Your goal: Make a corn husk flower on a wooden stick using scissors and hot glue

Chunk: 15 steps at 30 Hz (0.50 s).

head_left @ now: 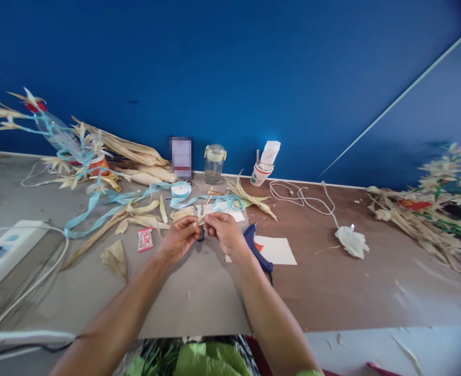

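Note:
My left hand (181, 238) and my right hand (223, 230) meet over the middle of the table, fingers closed in a pinch. Between their fingertips is a small pale piece of corn husk (201, 216), much of it hidden by the fingers. A black loop, perhaps a scissor handle (202, 234), shows just behind them. Strips of dried corn husk (146, 221) and light blue ribbon (84, 223) lie around my left hand. By my right forearm, a blue glue gun (257, 249) rests partly on white paper (279, 250).
Along the blue wall stand a phone (181, 157), a glass jar (214, 166) and a paper cup (260, 173). Husk flowers in a plastic bottle (56, 130) are at left, near a power strip (9, 243). A white cable (304, 197) and a husk bundle (422, 222) lie right.

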Available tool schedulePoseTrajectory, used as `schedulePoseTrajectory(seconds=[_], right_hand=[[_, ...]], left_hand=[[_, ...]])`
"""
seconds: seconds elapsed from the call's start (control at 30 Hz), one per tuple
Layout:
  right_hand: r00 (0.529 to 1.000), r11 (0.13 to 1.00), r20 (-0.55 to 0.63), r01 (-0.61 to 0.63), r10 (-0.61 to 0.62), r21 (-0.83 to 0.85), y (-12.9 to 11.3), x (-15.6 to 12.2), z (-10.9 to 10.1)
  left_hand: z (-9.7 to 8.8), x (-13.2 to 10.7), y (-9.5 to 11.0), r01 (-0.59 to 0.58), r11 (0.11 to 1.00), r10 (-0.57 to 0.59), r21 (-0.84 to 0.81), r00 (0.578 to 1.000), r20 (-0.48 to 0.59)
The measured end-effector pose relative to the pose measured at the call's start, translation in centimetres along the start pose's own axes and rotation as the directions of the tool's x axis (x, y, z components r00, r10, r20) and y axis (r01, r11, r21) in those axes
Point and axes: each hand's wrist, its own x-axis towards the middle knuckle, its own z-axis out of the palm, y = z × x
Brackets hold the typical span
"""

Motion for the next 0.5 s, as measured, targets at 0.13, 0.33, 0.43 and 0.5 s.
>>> schedulePoseTrajectory(seconds=[0.13, 0.33, 0.43, 0.5], right_hand=[[0.997, 0.992, -0.070, 0.033, -0.025, 0.119, 0.1, 0.2, -0.1], [0.980, 0.986, -0.154, 0.141, -0.125, 0.091, 0.6, 0.9, -0.5], [0.975, 0.987, -0.164, 0.159, -0.151, 0.033, 0.9, 1.1, -0.6], [0.972, 0.986, -0.174, 0.164, -0.161, 0.006, 1.1, 1.2, -0.4]], left_hand=[[0.0, 0.0, 0.1, -0.034, 0.999, 0.034, -0.007, 0.999, -0.029], [-0.3, 0.4, 0.4, -0.152, 0.986, 0.141, -0.067, 0.980, -0.143], [-0.5, 0.5, 0.9, -0.200, 0.974, 0.175, -0.104, 0.963, -0.206], [-0.6, 0.5, 1.3, -0.227, 0.967, 0.195, -0.114, 0.951, -0.239]])
